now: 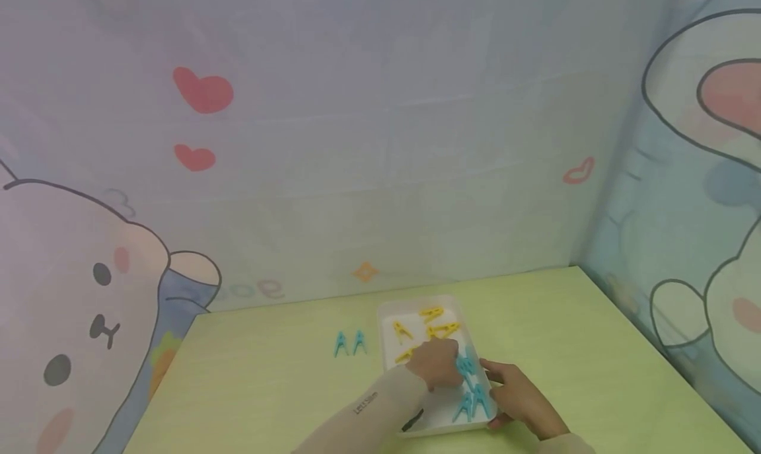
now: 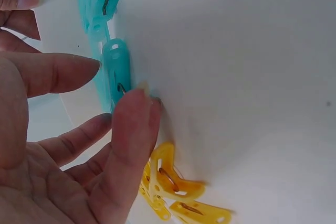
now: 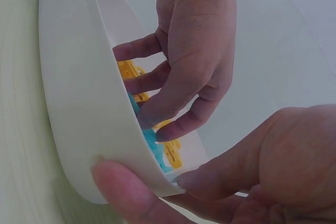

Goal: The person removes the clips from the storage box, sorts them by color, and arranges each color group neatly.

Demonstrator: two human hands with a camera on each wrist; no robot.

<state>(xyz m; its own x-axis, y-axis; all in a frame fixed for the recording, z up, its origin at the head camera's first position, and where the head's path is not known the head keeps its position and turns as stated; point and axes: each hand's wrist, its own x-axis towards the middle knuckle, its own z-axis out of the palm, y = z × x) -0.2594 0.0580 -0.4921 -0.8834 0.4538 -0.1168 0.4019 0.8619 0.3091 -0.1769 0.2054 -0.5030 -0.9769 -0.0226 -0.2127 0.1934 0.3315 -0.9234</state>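
Note:
My left hand (image 1: 436, 363) reaches down into a white tray (image 1: 389, 308). Its thumb and a finger lie on either side of a blue clothespin (image 2: 116, 64) by the tray's wall, the other fingers spread. More blue clothespins (image 1: 478, 401) lie at the tray's near right corner. Yellow clothespins (image 1: 431, 314) are scattered in its far half, some right beside the left fingers. My right hand (image 1: 518, 398) grips the tray at its right near side, one fingertip pressed on the outer wall (image 3: 84, 87) and another finger at the rim.
Two blue clothespins (image 1: 349, 343) lie side by side on the light green table (image 1: 267, 375), left of the tray. Behind the table hangs a cloth backdrop (image 1: 380, 143) with cartoon figures and hearts. A small dark strip (image 1: 412, 421) shows by the left sleeve.

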